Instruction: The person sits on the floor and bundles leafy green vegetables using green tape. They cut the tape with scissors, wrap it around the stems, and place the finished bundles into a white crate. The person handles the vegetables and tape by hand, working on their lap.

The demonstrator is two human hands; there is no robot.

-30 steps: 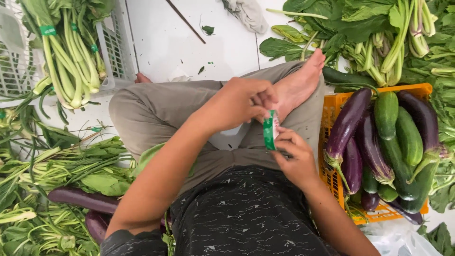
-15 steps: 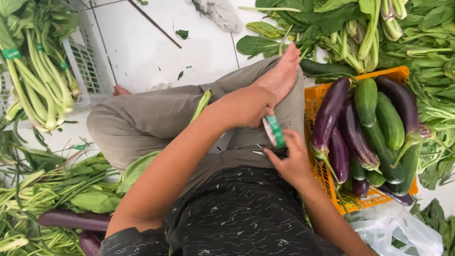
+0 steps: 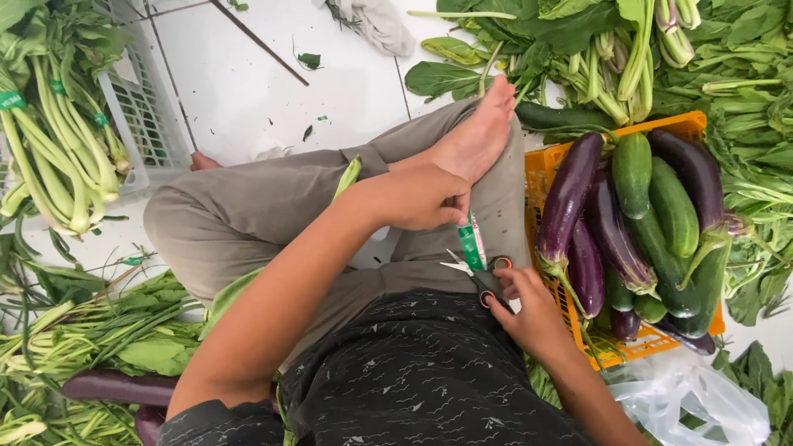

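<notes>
I sit cross-legged on a white tiled floor. My left hand [image 3: 425,198] pinches a strip of green tape [image 3: 472,244] and holds it hanging down over my lap. My right hand [image 3: 533,310] grips small scissors [image 3: 477,274] with orange-rimmed handles, its fingers in the loops. The blades are apart and sit right at the lower end of the tape. A long green stalk [image 3: 347,177] lies across my left knee, mostly hidden under my left forearm.
An orange crate [image 3: 545,169] of purple eggplants [image 3: 570,198] and cucumbers [image 3: 632,173] stands right of my leg. Leafy greens [image 3: 595,41] lie beyond it. Bundled greens [image 3: 58,149] rest in a white basket [image 3: 144,116] at left. More greens [image 3: 91,330] and an eggplant [image 3: 116,386] lie lower left. A plastic bag [image 3: 694,396] sits lower right.
The scissors have come into view in my right hand, brought up to the tape. My left hand has kept hold of the green tape and lowered it slightly toward my lap.
</notes>
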